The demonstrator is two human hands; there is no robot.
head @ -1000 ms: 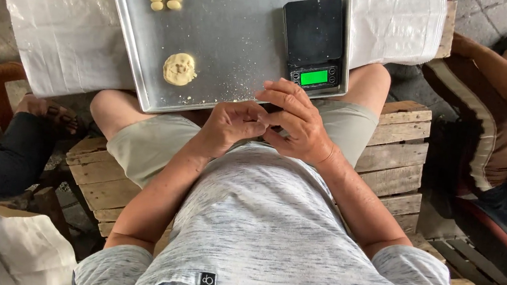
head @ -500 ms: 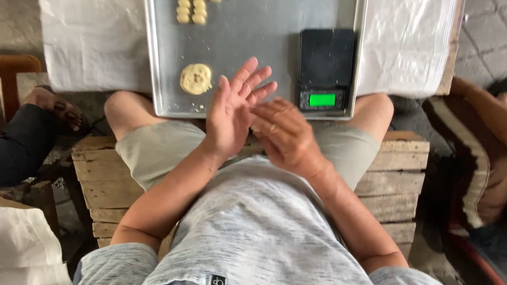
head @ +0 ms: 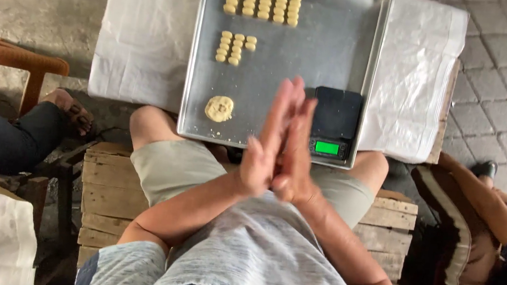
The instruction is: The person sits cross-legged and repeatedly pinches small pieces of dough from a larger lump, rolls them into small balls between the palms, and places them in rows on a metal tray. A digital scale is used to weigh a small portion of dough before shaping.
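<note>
Left hand (head: 264, 156) and right hand (head: 294, 159) pressed palm to palm, fingers straight, together, holding nothing visible, above baking tray (head: 338, 39) near edge. Flat dough disc (head: 219, 108) near left corner; digital scale (head: 335, 122) near right corner, partly hidden by hands; small dough pieces (head: 264, 4) in rows at far edge.

Our left hand (head: 267, 144) and right hand (head: 298, 150) are pressed flat together, palm to palm, fingers straight and pointing away from us, forearms bare and angled inward from bent elbows.
</note>
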